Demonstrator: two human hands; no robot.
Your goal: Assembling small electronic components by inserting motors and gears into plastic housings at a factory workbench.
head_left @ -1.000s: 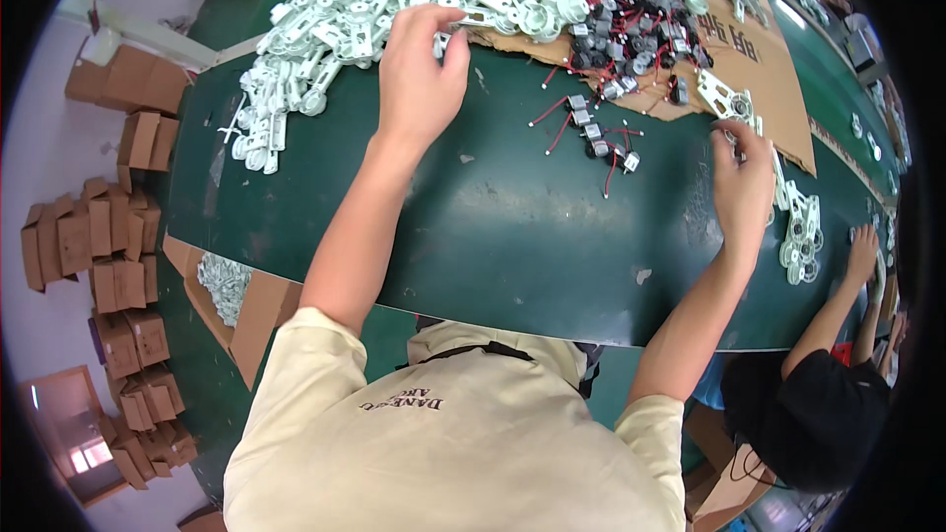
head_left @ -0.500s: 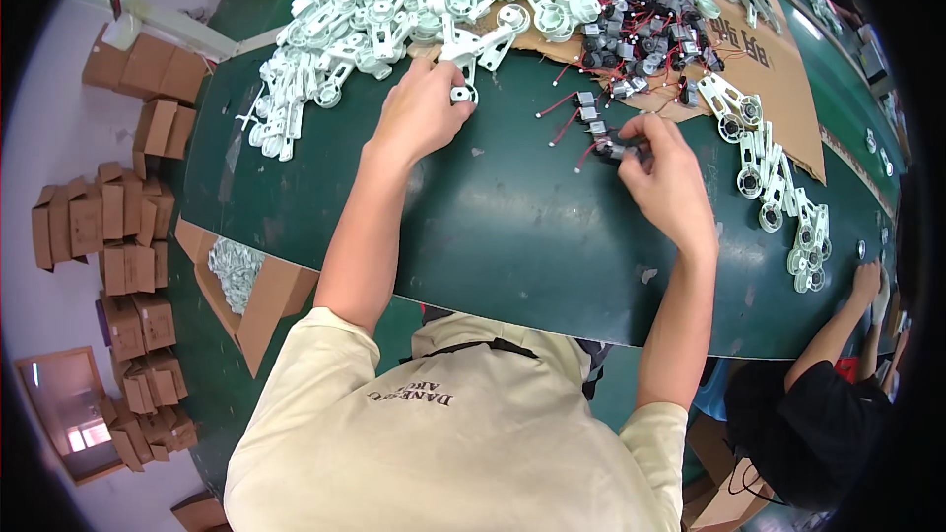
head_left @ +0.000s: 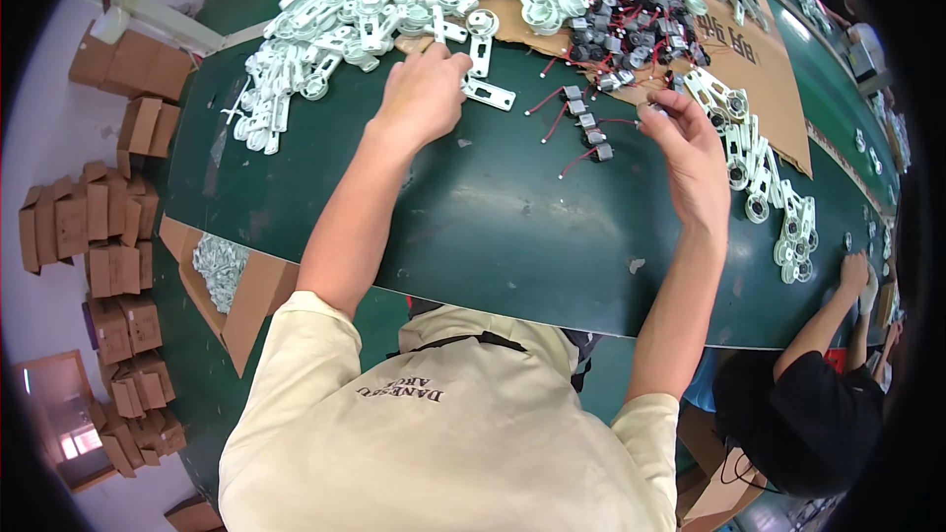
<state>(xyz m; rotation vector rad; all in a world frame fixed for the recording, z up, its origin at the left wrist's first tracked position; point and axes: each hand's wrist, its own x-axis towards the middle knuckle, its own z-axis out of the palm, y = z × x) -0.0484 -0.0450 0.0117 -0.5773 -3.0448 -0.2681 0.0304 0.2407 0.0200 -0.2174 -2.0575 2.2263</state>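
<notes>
My left hand [head_left: 422,94] is curled at the near edge of a heap of pale mint plastic arms [head_left: 370,5]. Its fingers are closed on a pale plastic arm [head_left: 439,24] that sticks out beyond them; the fingertips are partly hidden. Beside these fingers, another flat slotted arm [head_left: 490,94] lies on the table. Several small grey-and-black motors [head_left: 588,121] with red wires form a short slanting row in the middle. To the right of that row is my right hand [head_left: 687,138], thumb and forefinger pinched together over something small that I cannot make out.
A pile of motors [head_left: 641,25] rests on a cardboard sheet [head_left: 778,103]. Arms fitted with dark round parts [head_left: 757,207] trail down the right. A carton of pale parts [head_left: 261,300] stands below the green table's [head_left: 493,236] left edge. A co-worker [head_left: 803,414] works at right.
My right hand has moved away from the motor row, up and to the right. My left hand has turned, and a slotted arm now lies flat beside it. The view has shifted slightly.
</notes>
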